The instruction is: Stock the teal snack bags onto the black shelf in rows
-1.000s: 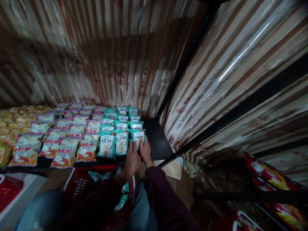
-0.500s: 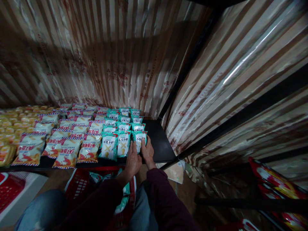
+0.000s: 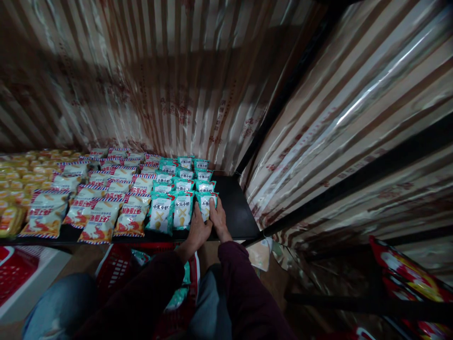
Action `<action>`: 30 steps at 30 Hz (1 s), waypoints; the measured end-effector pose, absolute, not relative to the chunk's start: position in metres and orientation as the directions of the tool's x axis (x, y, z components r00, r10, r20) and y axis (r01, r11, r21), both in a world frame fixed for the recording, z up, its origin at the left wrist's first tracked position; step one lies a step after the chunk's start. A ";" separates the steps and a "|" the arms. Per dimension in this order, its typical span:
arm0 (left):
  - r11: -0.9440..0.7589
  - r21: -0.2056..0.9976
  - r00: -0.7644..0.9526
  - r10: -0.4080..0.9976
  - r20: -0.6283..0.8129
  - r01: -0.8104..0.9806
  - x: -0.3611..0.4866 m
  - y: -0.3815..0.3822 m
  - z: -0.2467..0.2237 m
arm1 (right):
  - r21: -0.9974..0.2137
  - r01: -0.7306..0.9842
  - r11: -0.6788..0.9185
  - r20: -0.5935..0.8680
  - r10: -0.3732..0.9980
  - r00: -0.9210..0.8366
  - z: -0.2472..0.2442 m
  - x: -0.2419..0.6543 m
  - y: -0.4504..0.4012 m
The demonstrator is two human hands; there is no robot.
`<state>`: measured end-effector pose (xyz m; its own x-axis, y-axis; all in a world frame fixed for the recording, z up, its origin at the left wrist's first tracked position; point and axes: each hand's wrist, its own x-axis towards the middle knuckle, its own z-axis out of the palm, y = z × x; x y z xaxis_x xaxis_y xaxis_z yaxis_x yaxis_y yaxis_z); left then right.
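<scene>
A small teal and white snack bag [image 3: 206, 204] stands at the front right of several rows of matching bags on a black shelf [image 3: 237, 212]. My left hand [image 3: 198, 231] grips its lower left side, and my right hand [image 3: 218, 218] holds its right side with the thumb on its face. Directly left of it is another teal bag [image 3: 183, 212], close to my left fingertips. Farther left stand red, white and blue striped snack bags [image 3: 131, 215].
Yellow packs [image 3: 10, 217] fill the shelf's left end. Below the shelf are a red basket [image 3: 118, 269] holding teal bags and a white container [image 3: 46, 271]. Dark metal bars [image 3: 311, 203] run at the right, near red packets [image 3: 410, 269]. Striped sheeting hangs behind.
The view has shifted slightly. Both hands stay at the same front bag, with my left hand now a little lower against its side.
</scene>
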<state>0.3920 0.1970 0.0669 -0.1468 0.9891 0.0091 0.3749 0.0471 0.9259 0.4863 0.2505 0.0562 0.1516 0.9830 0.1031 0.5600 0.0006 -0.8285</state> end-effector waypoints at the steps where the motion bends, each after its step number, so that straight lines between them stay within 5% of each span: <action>1: 0.045 0.925 -0.147 0.989 0.012 0.378 0.392 0.197 0.067 | -0.827 0.562 -0.008 0.097 0.983 0.158 0.056 0.486 0.250; 19: 0.115 0.844 -0.160 0.986 -0.035 0.524 0.396 0.199 0.068 | -0.782 0.620 -0.064 0.091 0.973 0.215 0.057 0.479 0.251; 30: -0.145 0.791 -0.076 0.969 0.235 0.595 0.399 0.170 0.058 | -0.821 0.570 0.044 0.212 0.950 0.231 0.047 0.487 0.236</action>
